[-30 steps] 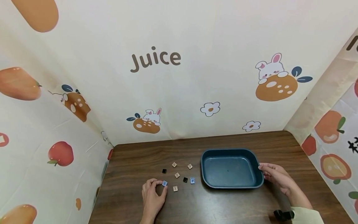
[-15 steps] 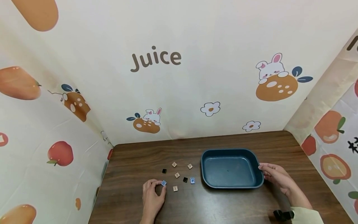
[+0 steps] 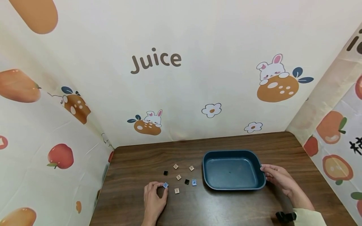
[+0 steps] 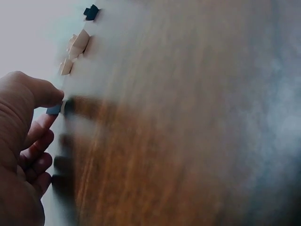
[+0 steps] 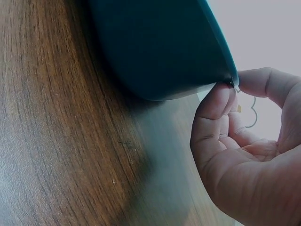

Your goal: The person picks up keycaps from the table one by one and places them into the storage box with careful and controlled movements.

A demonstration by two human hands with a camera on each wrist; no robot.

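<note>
Between thumb and index finger my left hand [image 3: 155,200] pinches a small blue tile [image 3: 165,185] with a pale mark on its top. The left wrist view shows the tile [image 4: 54,109] at the fingertips, its edge close to the tabletop. My right hand [image 3: 281,182] grips the right rim of a dark blue rectangular tray [image 3: 230,174], thumb on one side and fingers under the rim, as the right wrist view shows. Beside the left hand lie a beige tile [image 3: 177,191], a black tile [image 3: 187,181], another blue tile [image 3: 194,182] and several more small tiles.
The tray stands on a dark wooden table [image 3: 135,163], right of the loose tiles. A printed fabric wall [image 3: 195,78] rises along the table's back edge, with similar sheets at both sides. A black object [image 3: 285,217] is at the right sleeve.
Over the last second my left hand, still pinching the blue tile, shifts very slightly left. The right hand stays on the tray's rim. The head view has tilted a little.
</note>
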